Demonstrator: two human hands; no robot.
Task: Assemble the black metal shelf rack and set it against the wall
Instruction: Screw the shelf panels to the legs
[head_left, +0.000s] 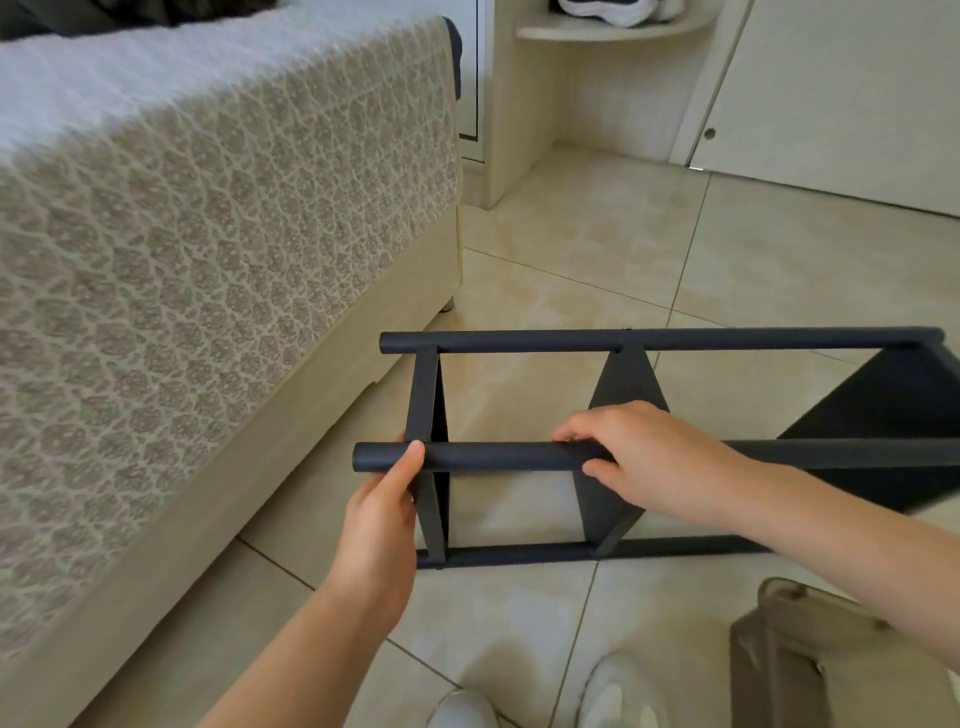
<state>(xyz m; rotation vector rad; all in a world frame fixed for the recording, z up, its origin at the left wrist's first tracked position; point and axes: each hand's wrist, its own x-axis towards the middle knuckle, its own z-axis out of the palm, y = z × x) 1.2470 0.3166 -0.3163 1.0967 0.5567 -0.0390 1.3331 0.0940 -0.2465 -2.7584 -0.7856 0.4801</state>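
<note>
The black metal shelf rack (649, 340) lies on its side on the tiled floor, its round posts running left to right and its flat shelf panels standing on edge between them. My left hand (387, 499) grips the near upper post close to its left end, thumb on top. My right hand (639, 457) holds the same post further right, fingers curled over it, in front of the middle shelf panel (626, 384). The rack's right end runs out of frame.
A bed with a patterned cover (208, 249) fills the left side. Cream cabinets and a corner shelf (613, 28) stand at the back. A brown bag (831, 654) sits at lower right, and my white shoes (618, 696) show at the bottom edge.
</note>
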